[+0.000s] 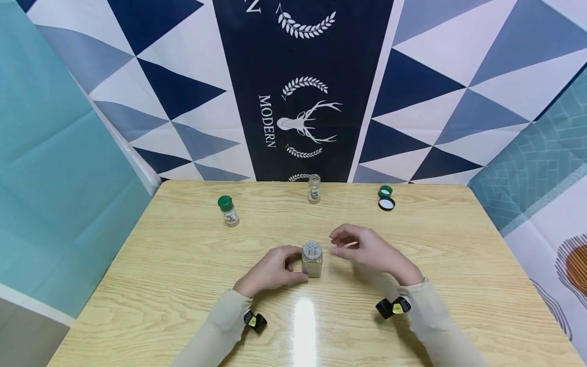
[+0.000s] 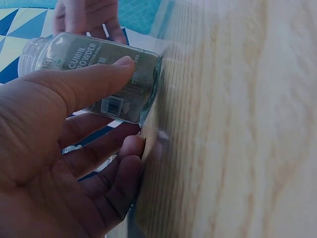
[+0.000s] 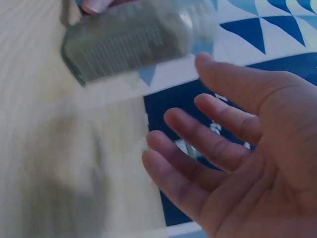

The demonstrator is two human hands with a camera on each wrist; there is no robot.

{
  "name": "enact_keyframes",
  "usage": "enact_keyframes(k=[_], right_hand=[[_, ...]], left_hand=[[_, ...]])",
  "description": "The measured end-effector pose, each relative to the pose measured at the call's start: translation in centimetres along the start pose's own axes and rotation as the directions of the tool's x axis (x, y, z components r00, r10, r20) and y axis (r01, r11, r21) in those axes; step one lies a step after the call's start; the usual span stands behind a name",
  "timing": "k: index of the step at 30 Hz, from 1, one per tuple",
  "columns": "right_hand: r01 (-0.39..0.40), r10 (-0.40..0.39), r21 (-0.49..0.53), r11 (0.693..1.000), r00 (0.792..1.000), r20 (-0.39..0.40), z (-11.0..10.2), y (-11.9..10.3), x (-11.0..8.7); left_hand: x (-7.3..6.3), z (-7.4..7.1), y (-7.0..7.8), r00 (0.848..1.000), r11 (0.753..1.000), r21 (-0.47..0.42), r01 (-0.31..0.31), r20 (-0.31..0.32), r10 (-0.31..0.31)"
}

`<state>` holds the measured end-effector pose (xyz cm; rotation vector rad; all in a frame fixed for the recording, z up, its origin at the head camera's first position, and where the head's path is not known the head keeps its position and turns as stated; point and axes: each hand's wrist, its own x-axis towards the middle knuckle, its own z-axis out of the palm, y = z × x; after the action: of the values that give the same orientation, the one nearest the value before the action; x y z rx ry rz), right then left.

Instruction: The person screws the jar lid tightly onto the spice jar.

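A square glass jar of cumin powder [image 1: 313, 266] stands upright on the table, showing a pale, holed shaker top. My left hand [image 1: 277, 270] grips it from the left side. In the left wrist view the thumb lies along the jar's label [image 2: 84, 54], with the fingers at its far side. To the right, apart from the jar, my right hand [image 1: 364, 250] hovers with loosely bent fingers, holding nothing. The right wrist view shows its fingers spread beside the blurred jar [image 3: 124, 47].
A small jar with a green cap [image 1: 230, 214] stands at the back left. An uncapped clear jar [image 1: 314, 189] is near the back edge. Toward the back right lie a green cap [image 1: 385, 189] and a black-rimmed round lid [image 1: 387, 204]. Patterned cloth hangs behind the wooden table [image 1: 160, 306].
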<state>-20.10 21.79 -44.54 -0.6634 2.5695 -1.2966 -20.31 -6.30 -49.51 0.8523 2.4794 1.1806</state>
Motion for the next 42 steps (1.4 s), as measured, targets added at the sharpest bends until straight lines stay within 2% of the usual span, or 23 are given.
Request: enact_keyframes(k=[4,7,12,16,23,30,35,42], right_hand=[[0.013,-0.012,0.017,1.0,0.995,-0.098,-1.6,0.0,-0.2],[0.017,-0.013,0.023,1.0,0.982,-0.19,-2.9,0.0,-0.6],[0.01,-0.009,0.001,1.0,0.936,-0.353,-5.4,0.3,-1.1],[-0.028,0.014,-0.026,0.999,0.902,-0.432,-7.2,0.7,-1.4],[-0.079,0.051,-0.039,0.996,0.876,-0.48,-9.9,2.5,-1.7],[-0.114,0.133,0.068,0.991,0.839,-0.528,-10.9,5.0,-0.9],[-0.159,0.17,0.065,0.985,0.846,-0.505,-10.4,6.7,-0.5],[-0.322,0.289,0.0,0.947,0.85,-0.441,-9.4,8.7,0.3]], left_hand=[[0.0,0.1,0.0,1.0,1.0,-0.005,0.009,0.004,-0.009],[-0.1,0.1,0.1,1.0,1.0,-0.008,0.015,0.014,-0.015],[-0.3,0.0,0.1,1.0,1.0,-0.008,0.019,0.017,-0.018],[-0.5,0.0,0.1,1.0,1.0,0.012,0.013,0.011,-0.013],[-0.8,0.0,0.3,1.0,1.0,0.021,0.007,0.027,-0.008],[-1.0,0.1,0.4,1.0,1.0,0.017,0.013,0.025,-0.013],[-1.0,0.2,0.3,1.0,1.0,0.022,0.014,0.024,-0.015],[-1.0,0.3,0.1,1.0,0.999,0.029,0.017,0.02,-0.018]])
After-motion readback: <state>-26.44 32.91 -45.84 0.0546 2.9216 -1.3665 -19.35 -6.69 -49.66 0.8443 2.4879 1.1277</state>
